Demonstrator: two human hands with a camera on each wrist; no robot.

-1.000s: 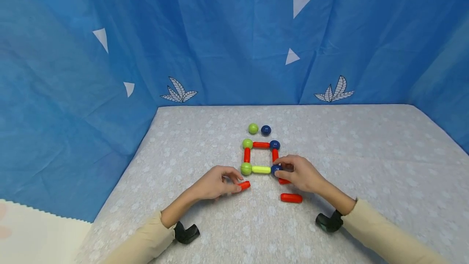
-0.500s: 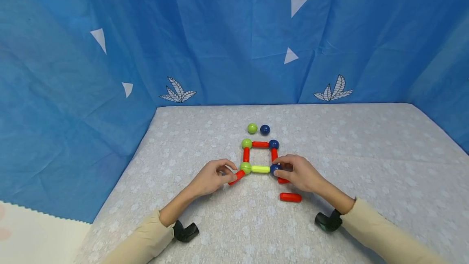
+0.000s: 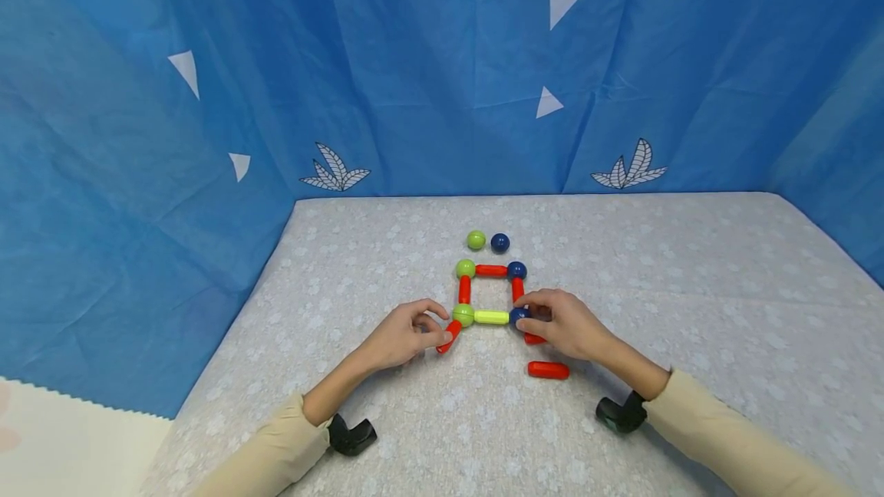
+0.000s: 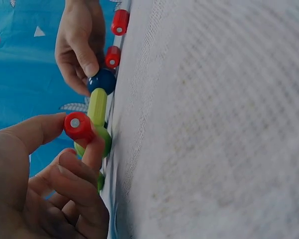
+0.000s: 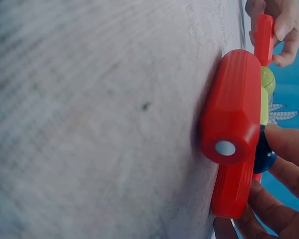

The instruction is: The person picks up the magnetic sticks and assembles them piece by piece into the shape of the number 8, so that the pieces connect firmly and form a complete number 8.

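Note:
In the head view, my left hand pinches a red magnetic rod between thumb and index finger. The rod slants, its far end against the light green ball at the near left corner of a square of rods and balls. My right hand holds the dark blue ball at the near right corner with thumb and fingertips. A yellow-green rod joins these two balls. Red rods form the other sides. The left wrist view shows the held rod's round metal end.
Beneath the right hand lies a partly hidden red rod, with another red rod nearer. Beyond the square sit a loose green ball and a loose blue ball. A blue curtain hangs behind the patterned tablecloth.
My left hand has carried the red rod from in front of the square up to the near left green ball, then turned it slightly there. The right hand stays on the blue ball.

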